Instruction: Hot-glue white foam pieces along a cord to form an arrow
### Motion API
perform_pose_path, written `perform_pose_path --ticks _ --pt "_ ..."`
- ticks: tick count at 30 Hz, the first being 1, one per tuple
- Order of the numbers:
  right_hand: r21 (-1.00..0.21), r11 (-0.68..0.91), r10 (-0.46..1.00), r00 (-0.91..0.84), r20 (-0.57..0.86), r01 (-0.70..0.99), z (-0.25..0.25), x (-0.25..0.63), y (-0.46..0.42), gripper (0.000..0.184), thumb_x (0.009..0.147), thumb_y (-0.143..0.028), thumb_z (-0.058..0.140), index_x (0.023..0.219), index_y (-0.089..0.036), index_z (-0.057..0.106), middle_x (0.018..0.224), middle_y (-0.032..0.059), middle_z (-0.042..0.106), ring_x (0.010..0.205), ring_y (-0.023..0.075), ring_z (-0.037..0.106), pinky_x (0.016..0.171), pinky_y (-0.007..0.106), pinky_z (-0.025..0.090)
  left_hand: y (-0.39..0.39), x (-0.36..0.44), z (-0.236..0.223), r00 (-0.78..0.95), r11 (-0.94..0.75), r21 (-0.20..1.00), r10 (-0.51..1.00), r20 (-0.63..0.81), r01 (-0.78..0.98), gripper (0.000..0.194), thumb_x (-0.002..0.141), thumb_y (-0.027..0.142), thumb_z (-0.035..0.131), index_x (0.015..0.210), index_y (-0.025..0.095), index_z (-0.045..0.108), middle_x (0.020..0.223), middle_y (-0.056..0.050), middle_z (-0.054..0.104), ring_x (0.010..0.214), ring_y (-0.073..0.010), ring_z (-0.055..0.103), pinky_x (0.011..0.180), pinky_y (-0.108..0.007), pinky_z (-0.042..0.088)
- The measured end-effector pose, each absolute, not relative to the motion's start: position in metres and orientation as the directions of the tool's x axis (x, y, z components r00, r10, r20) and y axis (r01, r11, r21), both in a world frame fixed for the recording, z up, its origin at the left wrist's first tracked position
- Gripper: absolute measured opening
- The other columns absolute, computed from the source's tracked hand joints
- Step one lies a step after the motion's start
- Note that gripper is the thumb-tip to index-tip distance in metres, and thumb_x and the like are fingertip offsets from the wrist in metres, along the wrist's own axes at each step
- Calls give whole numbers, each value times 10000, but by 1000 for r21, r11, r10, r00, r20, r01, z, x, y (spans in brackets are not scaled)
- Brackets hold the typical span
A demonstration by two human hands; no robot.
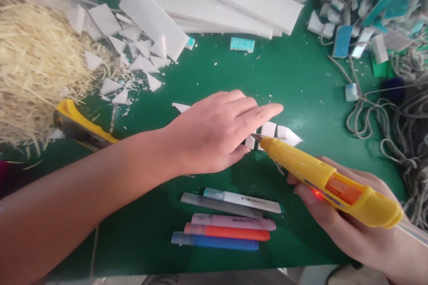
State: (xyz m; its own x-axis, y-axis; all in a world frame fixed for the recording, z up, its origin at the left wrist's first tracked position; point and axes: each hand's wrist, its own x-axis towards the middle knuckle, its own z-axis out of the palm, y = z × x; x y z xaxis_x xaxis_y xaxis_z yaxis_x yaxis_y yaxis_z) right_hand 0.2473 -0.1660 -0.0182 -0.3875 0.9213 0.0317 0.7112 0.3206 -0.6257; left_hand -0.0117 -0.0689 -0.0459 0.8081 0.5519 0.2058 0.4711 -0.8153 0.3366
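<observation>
My right hand (347,222) grips a yellow glue gun (327,182) with an orange trigger and a lit red lamp. Its metal tip points at small white foam pieces (277,132) lying on the green mat (301,80). My left hand (217,131) lies flat over those pieces, palm down, fingers stretched out to the right, pressing on them. Most of the pieces are hidden under that hand; one white corner sticks out on its left.
Several markers (230,218) lie in a row near the front edge. A yellow utility knife (80,124) and a straw pile (36,62) are at left. White foam sheets (230,0) and triangular offcuts (133,58) lie behind. Grey cord (397,120) and scraps fill the right.
</observation>
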Motion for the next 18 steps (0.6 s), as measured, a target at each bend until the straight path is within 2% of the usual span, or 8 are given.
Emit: perform_pose_path --ticks 4,10,18 --pt "-675 291 923 -384 12 678 -15 247 -166 147 984 -264 610 856 -271 536 805 32 754 640 198 759 399 279 436 -69 -13 -45 818 -810 355 548 174 466 537 1018 215 543 1539 140 438 1160 -104 705 1054 -241 659 935 -381 527" --pt "-683 236 943 -333 -11 691 -15 244 -169 146 976 -268 620 846 -270 554 801 28 757 661 207 759 420 281 434 -67 -14 -45 817 -813 368 542 197 451 517 1024 190 531 1527 112 444 1161 -107 702 1033 -232 641 926 -362 520" --pt "-646 312 927 -372 48 697 -17 243 -162 174 963 -229 617 819 -263 525 741 0 740 603 173 741 400 245 435 -67 -13 -46 815 -815 360 543 202 453 531 1014 218 583 1520 137 445 1160 -99 704 1030 -228 644 927 -350 513"
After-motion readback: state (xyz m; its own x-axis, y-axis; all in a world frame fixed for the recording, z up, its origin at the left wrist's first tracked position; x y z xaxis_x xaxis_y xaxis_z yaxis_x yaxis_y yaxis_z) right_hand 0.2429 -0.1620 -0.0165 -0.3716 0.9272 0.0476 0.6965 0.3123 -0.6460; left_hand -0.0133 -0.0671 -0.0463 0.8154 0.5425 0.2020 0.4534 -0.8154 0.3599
